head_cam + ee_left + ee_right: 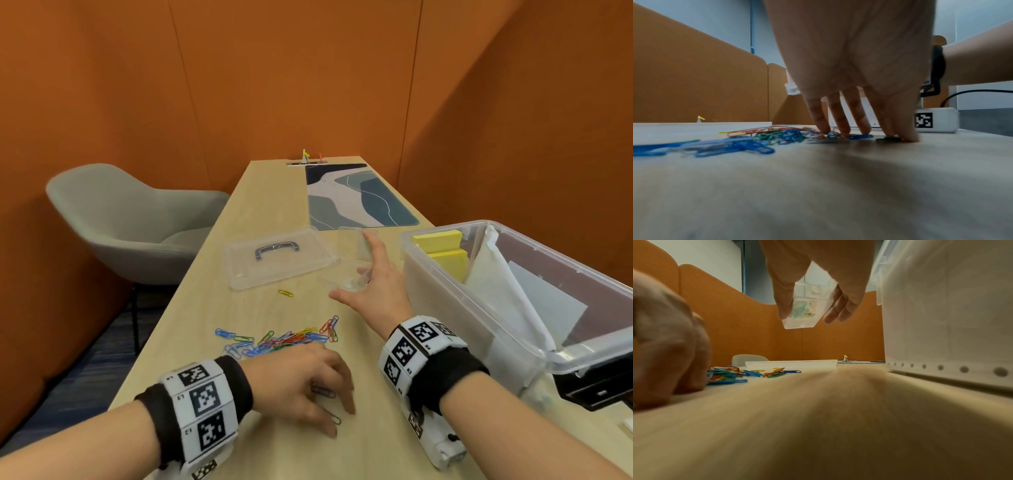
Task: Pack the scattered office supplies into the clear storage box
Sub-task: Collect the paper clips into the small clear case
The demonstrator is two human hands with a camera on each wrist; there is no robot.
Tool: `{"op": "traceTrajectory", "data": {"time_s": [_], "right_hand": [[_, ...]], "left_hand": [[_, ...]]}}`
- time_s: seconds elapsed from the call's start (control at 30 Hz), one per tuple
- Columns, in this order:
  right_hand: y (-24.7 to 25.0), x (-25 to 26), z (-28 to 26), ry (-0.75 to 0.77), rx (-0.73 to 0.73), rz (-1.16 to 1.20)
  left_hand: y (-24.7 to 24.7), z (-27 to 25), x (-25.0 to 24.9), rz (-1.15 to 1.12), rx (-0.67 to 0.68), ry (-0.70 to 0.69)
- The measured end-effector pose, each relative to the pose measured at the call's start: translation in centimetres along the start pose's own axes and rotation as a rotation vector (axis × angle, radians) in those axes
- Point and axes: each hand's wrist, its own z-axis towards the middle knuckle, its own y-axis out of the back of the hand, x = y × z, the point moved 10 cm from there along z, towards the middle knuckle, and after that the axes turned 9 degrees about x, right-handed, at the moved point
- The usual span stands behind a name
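Left hand (301,383): palm down on the surface (212,404), fingers straight and spread, fingertips (824,128) pressing onto the near edge of the paper clip pile (277,341). Nothing gripped. A dark blue clip (323,391) and a green clip (334,418) lie under or beside the fingers.

Right hand (373,284): lifted off the surface, thumb and fingers curled round a small clear plastic container (803,311). The container is tilted and clear of the surface; the right wrist view shows something greenish inside it, too blurred to identify.

Paper clips: mixed colours (blue, green, red, orange, yellow), loosely heaped between the two hands, nearer the left one. One yellow clip (285,293) sits apart, between the pile and the lid.

Clear storage box (442,284): just right of the right hand, open, at the right edge of the surface. Inside: yellow sticky-note pads (442,245) at the far end, white papers (544,301) leaning along the middle.

Box lid (277,260): lying flat with its dark handle (276,249) showing, beyond the clips, left of the small container.

Farther back: patterned desk mat (359,195). Grey chair (126,219) off the left side. Orange partition walls (274,75) all round.
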Motion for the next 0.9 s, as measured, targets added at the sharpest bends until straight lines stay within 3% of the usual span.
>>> {"op": "traceTrajectory", "data": {"time_s": [0.23, 0.27, 0.37, 0.43, 0.57, 0.77, 0.9], "right_hand": [[0.0, -0.7, 0.2, -0.056, -0.017, -0.016], [-0.1, -0.8, 0.2, -0.060, -0.012, -0.020], [-0.2, -0.9, 0.2, -0.067, 0.001, -0.007], [-0.3, -1.0, 0.2, -0.074, 0.014, 0.009], [-0.6, -1.3, 0.2, -0.105, 0.045, 0.032], [-1.0, -1.3, 0.0, -0.137, 0.097, 0.059], [-1.4, -1.2, -0.1, -0.131, 0.125, 0.073]], "left_hand": [[3.4, -0.3, 5.0, 0.000, -0.209, 0.235], [3.5, -0.4, 5.7, 0.012, -0.199, 0.306], [2.1, -1.2, 8.1, 0.047, 0.026, 0.525], [1.7, -1.4, 8.5, 0.033, 0.066, 0.529], [2.4, -1.2, 8.1, -0.105, -0.008, 0.452], [3.5, -1.2, 8.9, -0.126, -0.057, 0.491], [5.9, -2.0, 9.7, -0.416, -0.135, 0.476]]}}
